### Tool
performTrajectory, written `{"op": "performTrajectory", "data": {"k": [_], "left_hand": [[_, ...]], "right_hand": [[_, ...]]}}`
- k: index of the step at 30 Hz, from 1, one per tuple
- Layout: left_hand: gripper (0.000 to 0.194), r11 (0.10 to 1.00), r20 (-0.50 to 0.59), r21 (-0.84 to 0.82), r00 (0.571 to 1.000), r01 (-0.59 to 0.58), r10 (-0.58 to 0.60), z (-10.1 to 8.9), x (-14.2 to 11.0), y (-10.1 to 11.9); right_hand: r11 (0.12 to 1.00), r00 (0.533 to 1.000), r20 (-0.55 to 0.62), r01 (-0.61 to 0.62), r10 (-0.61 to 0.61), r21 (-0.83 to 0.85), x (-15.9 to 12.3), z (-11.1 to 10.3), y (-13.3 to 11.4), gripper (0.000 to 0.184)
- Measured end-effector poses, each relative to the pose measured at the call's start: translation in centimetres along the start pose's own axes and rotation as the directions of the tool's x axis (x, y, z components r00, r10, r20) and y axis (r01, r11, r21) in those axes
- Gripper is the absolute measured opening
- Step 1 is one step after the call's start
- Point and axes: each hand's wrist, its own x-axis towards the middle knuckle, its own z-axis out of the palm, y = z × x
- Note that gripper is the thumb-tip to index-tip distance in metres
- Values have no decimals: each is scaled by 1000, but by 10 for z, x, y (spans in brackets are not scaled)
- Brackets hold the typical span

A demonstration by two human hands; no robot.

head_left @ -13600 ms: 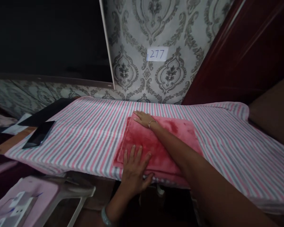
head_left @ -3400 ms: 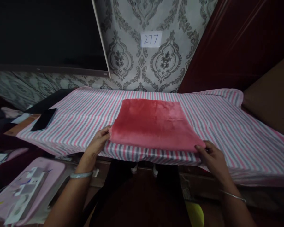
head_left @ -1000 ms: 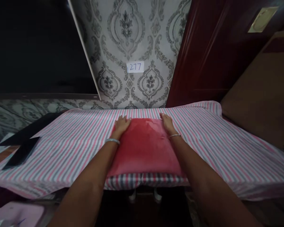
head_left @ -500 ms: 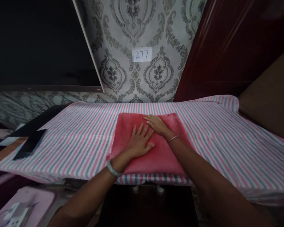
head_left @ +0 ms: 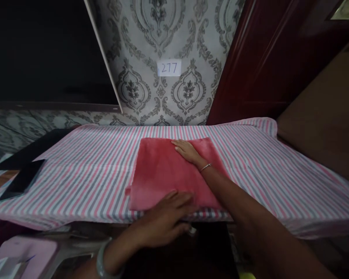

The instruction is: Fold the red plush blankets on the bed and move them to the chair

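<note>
A folded red plush cloth (head_left: 163,170) lies roughly square on the striped tablecloth. Its front edge reaches close to the table's front edge, and a small corner sticks out at its left side. My right hand (head_left: 187,150) rests flat on the cloth's far part, fingers stretched out and pointing left. Over the front edge of the cloth is my left hand (head_left: 167,219), slightly blurred, fingers extended to the right and thumb apart. Whether its fingertips touch the cloth I cannot tell. Neither hand grips anything.
The pink, grey and white striped tablecloth (head_left: 90,170) covers the table. A dark flat tablet-like device (head_left: 23,180) lies at the left. Behind stand a large black screen (head_left: 46,50) and a dark red door-like panel (head_left: 267,58). A pink surface (head_left: 31,252) is low at the left.
My left hand has drawn back from the middle of the cloth to its front edge. The right hand stays on the far part. The view has shifted slightly.
</note>
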Motion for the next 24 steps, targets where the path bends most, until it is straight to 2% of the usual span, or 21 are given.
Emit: {"op": "performTrajectory", "data": {"k": [4,7,10,13,16,19,21,24], "left_hand": [[48,1000,-156,22,988,4,-1,-35,38,-13],[53,989,-141,138,989,56,-36,-52,87,-34],[61,961,-97,252,991,111,-89,-46,138,-53],[67,930,-102,342,989,133,-104,-24,170,-65],[72,930,-97,352,992,104,-75,-4,176,-72],[71,957,-31,286,999,39,-32,2,164,-68],[69,970,55,236,997,-62,51,5,149,-56],[67,965,160,161,970,-207,181,15,118,-27]], "right_hand": [[931,986,-120,-63,113,359,3,-29,-7,71],[844,967,-152,-96,205,528,-7,-54,-2,68],[767,945,-128,-160,301,621,-24,-61,13,66],[708,910,-189,-145,370,691,-35,-52,27,67],[701,896,-247,-95,370,706,-38,-43,37,68],[680,901,-227,-96,370,727,-36,-43,41,69],[663,902,-219,-93,372,743,-35,-45,43,69],[648,902,-223,-79,370,758,-35,-46,45,64]]}}
